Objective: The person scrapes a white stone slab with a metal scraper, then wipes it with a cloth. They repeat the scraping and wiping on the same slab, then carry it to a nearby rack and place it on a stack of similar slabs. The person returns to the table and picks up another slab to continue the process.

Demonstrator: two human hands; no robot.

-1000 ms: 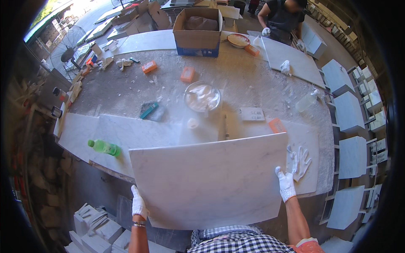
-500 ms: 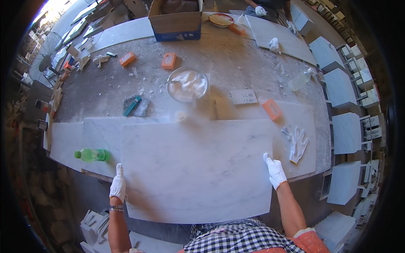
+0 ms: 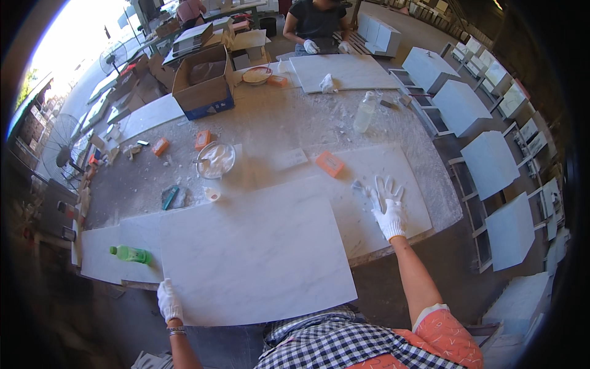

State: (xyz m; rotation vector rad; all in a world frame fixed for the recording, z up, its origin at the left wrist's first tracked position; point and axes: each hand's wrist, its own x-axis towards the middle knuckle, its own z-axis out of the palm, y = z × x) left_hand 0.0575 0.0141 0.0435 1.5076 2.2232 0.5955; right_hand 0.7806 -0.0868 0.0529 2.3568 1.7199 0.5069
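A large white marble slab (image 3: 258, 252) with faint grey veins overhangs the table's near edge and reaches toward my checked apron. My left hand (image 3: 169, 300), in a white knitted glove, grips its left edge near the front corner. Off the slab, my gloved right hand (image 3: 389, 212) reaches to the right, fingers spread, over another pale slab (image 3: 409, 178). Beneath and beside that hand lies a loose white glove (image 3: 367, 192), mostly covered. An orange block (image 3: 330, 163) sits just beyond. Left of my slab is a green bottle (image 3: 131, 254) on its side.
A clear bowl of white paste (image 3: 216, 161) stands beyond the slab. Farther off are a cardboard box (image 3: 206, 83), a clear bottle (image 3: 364, 114) and several orange blocks. A co-worker (image 3: 316, 27) stands at the far side. Several white stone blocks (image 3: 488, 163) line the right.
My right hand has let go of the slab's right edge and moved onto the loose glove. My left hand keeps its grip. The view has shifted, showing more of the far side.
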